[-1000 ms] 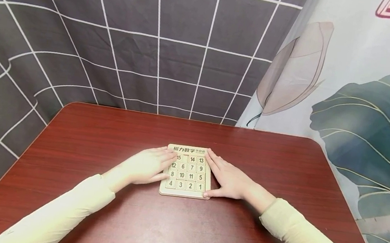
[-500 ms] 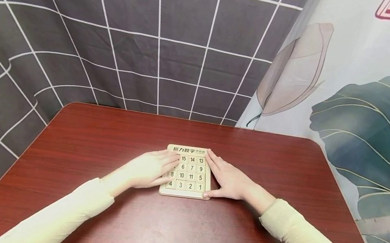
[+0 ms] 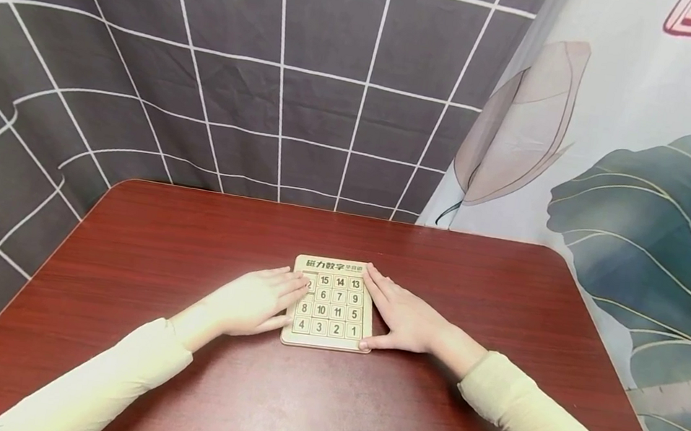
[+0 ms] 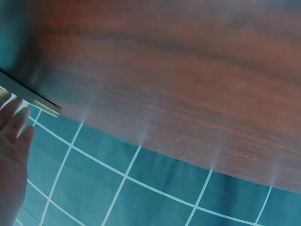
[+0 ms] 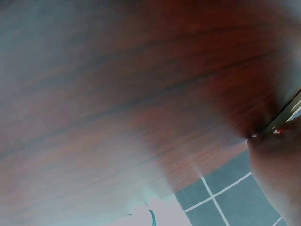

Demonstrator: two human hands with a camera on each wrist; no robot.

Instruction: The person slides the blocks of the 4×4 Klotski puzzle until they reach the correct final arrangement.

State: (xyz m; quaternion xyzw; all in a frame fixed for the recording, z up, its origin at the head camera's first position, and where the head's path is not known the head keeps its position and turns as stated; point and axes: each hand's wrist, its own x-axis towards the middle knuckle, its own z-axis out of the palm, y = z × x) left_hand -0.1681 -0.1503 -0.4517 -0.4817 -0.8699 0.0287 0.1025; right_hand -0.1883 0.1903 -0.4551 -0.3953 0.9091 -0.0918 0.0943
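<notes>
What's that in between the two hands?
A number board lies there, flat on the table. The left hand touches its left side, the right hand its right edge. The head view shows this.

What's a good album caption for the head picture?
Left hand and right hand touching a number puzzle on a red table.

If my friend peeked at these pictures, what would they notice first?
Probably the pale number puzzle on the reddish table, with the left hand over its left side and the right hand at its right edge. Then maybe the big blue-green leaf printed on the white curtain at right, or the dark cloth with white grid lines behind the table.
</notes>
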